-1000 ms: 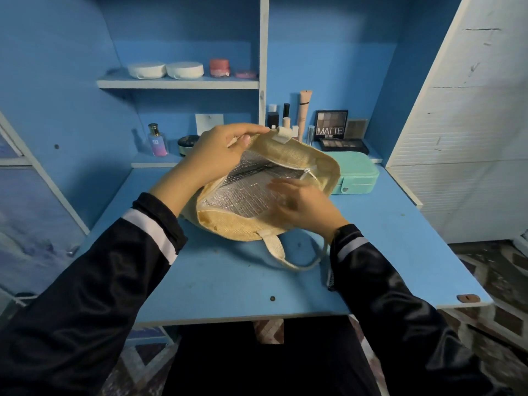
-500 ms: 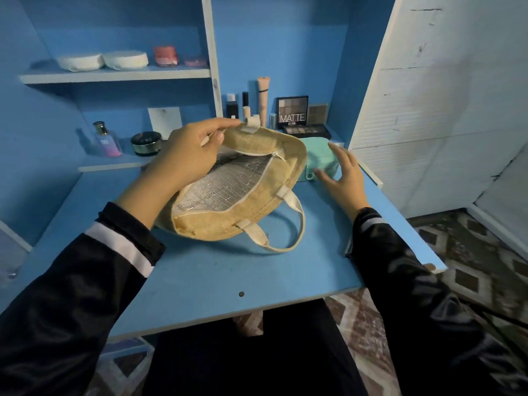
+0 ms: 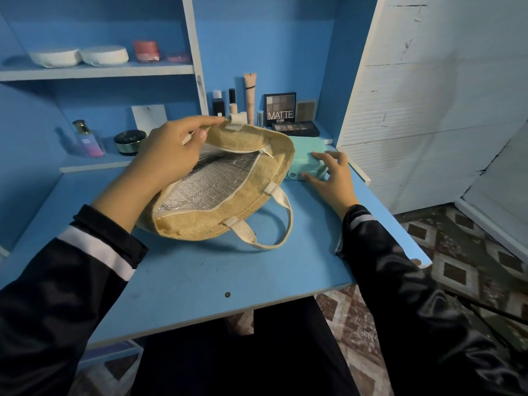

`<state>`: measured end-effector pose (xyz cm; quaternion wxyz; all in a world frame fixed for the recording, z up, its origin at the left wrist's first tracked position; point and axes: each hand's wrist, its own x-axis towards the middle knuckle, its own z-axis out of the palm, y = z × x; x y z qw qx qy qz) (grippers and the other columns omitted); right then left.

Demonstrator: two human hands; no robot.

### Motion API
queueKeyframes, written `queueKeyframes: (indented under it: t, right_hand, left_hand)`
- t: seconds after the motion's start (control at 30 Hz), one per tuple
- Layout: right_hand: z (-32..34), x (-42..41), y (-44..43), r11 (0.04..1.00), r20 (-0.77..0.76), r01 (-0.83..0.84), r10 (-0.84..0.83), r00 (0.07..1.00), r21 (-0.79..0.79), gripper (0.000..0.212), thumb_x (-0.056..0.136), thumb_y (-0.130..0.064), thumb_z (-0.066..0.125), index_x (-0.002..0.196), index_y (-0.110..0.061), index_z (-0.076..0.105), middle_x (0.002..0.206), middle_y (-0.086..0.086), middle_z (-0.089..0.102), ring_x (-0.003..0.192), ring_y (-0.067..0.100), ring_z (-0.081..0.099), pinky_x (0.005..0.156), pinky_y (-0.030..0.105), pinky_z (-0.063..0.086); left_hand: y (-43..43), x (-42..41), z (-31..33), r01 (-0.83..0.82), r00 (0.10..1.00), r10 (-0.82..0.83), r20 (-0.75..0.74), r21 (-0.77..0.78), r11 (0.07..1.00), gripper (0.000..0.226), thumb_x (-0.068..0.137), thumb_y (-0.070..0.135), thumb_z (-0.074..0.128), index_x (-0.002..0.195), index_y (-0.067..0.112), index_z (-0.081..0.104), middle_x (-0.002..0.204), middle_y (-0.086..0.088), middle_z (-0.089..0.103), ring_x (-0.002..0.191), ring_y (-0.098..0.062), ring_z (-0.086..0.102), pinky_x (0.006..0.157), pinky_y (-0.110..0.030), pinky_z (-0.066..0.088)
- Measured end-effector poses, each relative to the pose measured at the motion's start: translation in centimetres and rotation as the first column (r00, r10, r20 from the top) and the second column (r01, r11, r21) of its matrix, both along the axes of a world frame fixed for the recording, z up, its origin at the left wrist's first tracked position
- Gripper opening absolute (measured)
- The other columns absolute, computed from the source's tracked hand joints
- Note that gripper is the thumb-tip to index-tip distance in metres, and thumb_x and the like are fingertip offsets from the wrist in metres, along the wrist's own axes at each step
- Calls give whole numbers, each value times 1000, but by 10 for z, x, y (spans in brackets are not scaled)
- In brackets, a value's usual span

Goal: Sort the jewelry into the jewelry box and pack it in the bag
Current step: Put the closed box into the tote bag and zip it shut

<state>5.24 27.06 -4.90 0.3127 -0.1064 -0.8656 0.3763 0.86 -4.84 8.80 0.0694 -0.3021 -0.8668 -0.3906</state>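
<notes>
You were at the packing step: left hand (image 3: 168,150) fingers pinched the bag (image 3: 217,221) mouth open, right hand (image 3: 331,178) fingers lay spread on the shut box (image 3: 305,150), which sat on the counter (image 3: 200,275) beside the bag; next probably needed a grip and a lift inside.

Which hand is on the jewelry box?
The right hand, fingers spread on the teal jewelry box; the left hand pinches the far rim of the jute bag.

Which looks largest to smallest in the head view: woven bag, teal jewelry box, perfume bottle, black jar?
1. woven bag
2. teal jewelry box, partly hidden behind the bag
3. perfume bottle and black jar: about alike, and farther back, so not ranked
</notes>
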Motion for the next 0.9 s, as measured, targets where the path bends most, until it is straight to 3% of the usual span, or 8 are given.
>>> queueKeyframes:
  t: [0.1,0.23,0.33,0.43,0.57,0.63,0.73,0.9]
  right_hand:
    - [2,4,0,999,-15,15,-16,1000,-40,51,75,-31,83,121,-19,65,128,7,41,114,15,45,105,31,38]
    - [11,1,11,994,152,-54,69,986,-98,77,75,-36,82,142,-30,45,155,5,18,142,19,23,113,25,19]
    - [16,-8,20,991,272,-118,131,953,-60,86,75,-41,81,147,-37,34,162,3,5,148,17,12,115,28,15]
    - [17,-13,28,984,275,-169,175,945,-46,85,71,-44,83,143,-38,40,160,3,13,148,15,11,119,32,17]
    - [14,-13,32,985,216,-158,170,961,-71,77,67,-40,87,134,-36,50,148,3,26,138,16,29,117,35,29]
    - [12,-13,30,987,188,-133,148,971,-92,77,63,-42,89,131,-38,53,146,2,29,136,17,34,116,38,32]
    - [10,-8,22,991,150,-74,90,985,-108,77,60,-38,91,129,-32,58,142,2,30,131,15,37,114,32,34]
    - [9,16,13,991,120,11,5,993,-130,75,57,-38,92,124,-30,60,134,4,32,122,11,36,106,22,33]
  left_hand:
    - [0,1,-1,16,1000,-17,20,18,1000,42,104,23,44,113,62,57,137,20,56,135,-9,45,108,-33,38]
    - [2,3,0,23,999,-24,46,20,1000,40,104,22,44,118,58,58,138,18,55,136,-8,43,107,-29,36]
    - [-1,1,1,32,998,-33,48,12,999,41,104,24,44,115,61,57,138,21,55,135,-7,44,98,-28,38]
    - [-1,1,3,36,998,-36,44,11,999,42,104,25,44,111,66,56,136,23,55,133,-6,45,101,-32,41]
    - [1,1,2,19,999,-19,39,0,1000,40,104,25,44,117,60,57,139,20,55,121,-18,57,89,-28,45]
    - [3,2,2,21,999,-21,43,-1,1000,41,104,22,43,118,58,57,139,19,54,129,-18,52,100,-32,41]
    - [7,7,4,26,998,-26,60,12,1000,41,104,18,43,123,51,57,140,17,53,137,-9,42,107,-27,31]
    - [9,10,5,4,999,-4,44,1,1000,40,105,19,42,126,49,57,143,14,52,133,-9,44,95,-22,36]
